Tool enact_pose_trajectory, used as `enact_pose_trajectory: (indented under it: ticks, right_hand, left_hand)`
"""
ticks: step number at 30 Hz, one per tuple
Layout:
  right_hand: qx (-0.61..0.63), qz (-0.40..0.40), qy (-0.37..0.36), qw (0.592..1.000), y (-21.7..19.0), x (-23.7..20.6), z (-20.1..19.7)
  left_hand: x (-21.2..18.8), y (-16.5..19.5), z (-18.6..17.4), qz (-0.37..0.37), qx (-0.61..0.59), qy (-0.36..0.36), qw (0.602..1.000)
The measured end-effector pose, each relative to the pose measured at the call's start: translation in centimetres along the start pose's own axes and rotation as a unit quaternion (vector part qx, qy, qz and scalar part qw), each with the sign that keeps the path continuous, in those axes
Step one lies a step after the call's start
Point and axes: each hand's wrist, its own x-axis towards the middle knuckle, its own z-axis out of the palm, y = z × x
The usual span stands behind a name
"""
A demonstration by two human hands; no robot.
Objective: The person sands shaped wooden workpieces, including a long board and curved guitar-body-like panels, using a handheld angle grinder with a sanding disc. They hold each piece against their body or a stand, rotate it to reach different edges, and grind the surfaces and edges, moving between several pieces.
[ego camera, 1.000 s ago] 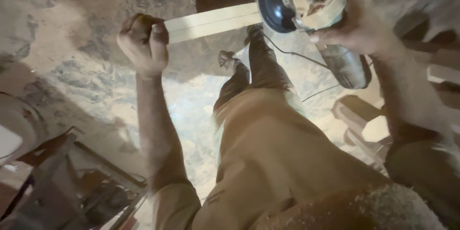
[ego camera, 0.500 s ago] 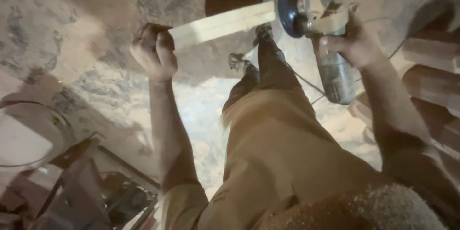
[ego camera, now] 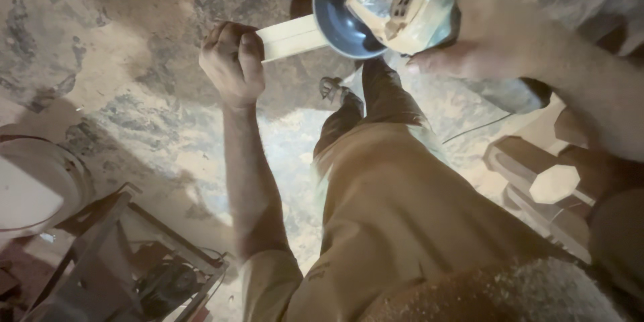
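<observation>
Left hand (ego camera: 231,64) clenched around end of pale wood strip (ego camera: 292,37), held level over dusty floor (ego camera: 100,60). Right hand (ego camera: 496,33) gripped angle grinder (ego camera: 396,7), disc at strip's far end. Grinding step underway; next likely needs steady strip.

pale smooth wood strip (ego camera: 292,37), dusty plastic grinder (ego camera: 402,7)

- Left of the left hand (ego camera: 231,60), the dusty floor (ego camera: 100,60) lies open up to the top left corner of the view.
- A pale wooden strip (ego camera: 292,37) bridges the gap between that hand and the angle grinder (ego camera: 396,7).
- Below the strip, the person's leg (ego camera: 382,181) blocks the middle.
- A metal frame (ego camera: 127,255) and a white bucket (ego camera: 33,188) crowd the floor's lower left.
- Cut timber pieces (ego camera: 553,178) close the right side.
</observation>
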Motion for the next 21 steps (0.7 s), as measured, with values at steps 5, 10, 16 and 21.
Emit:
enact_pose_trajectory:
  ticks: [5,10,16,21]
  right_hand:
    - [-0.009,0.082,-0.006,0.997,0.3,-0.8,0.1]
    - [0.021,0.031,0.046,0.998,2.9,-2.0,1.0]
    - [0.153,0.053,0.061,0.985,6.9,-3.1,2.9]
    - [0.223,-0.028,0.085,0.971,10.2,-3.2,4.6]
  left_hand:
    - [-0.8,-1.8,0.2,0.012,-0.006,0.012,1.000]
    - [-0.7,-2.3,0.0,0.011,-0.006,0.003,1.000]
    - [-0.9,-2.0,-1.3,-0.024,-0.022,-0.014,0.999]
    - [-1.0,-2.7,-1.4,-0.023,-0.002,-0.023,0.999]
